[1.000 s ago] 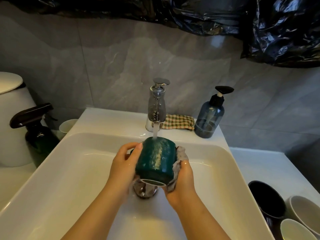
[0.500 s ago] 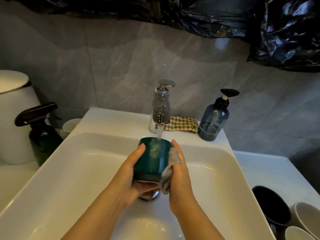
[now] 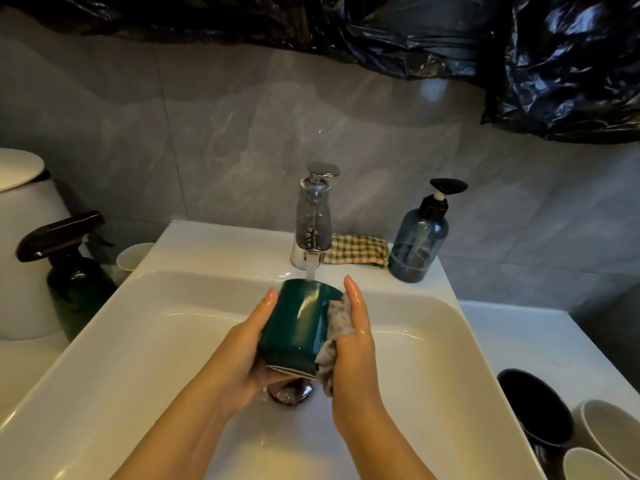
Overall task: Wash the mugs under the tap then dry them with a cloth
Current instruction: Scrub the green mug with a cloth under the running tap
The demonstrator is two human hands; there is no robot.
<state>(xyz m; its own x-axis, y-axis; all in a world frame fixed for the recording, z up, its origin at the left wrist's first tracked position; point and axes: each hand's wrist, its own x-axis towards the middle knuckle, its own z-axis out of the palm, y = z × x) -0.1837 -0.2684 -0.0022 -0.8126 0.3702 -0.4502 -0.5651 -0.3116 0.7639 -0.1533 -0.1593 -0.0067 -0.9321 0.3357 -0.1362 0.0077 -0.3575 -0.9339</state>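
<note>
At a white sink beneath grey tiles, a green mug is gripped by the left hand under the running tap at frame centre, with a sponge clutched against it by the right hand. Drying seems not yet begun: the checked cloth lies untouched, and further mugs wait at lower right.

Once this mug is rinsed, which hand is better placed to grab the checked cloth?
Probably right. The cloth lies just right of the tap, nearer the right hand. The left hand holds the mug under the tap. The right would first have to put down its sponge.
</note>
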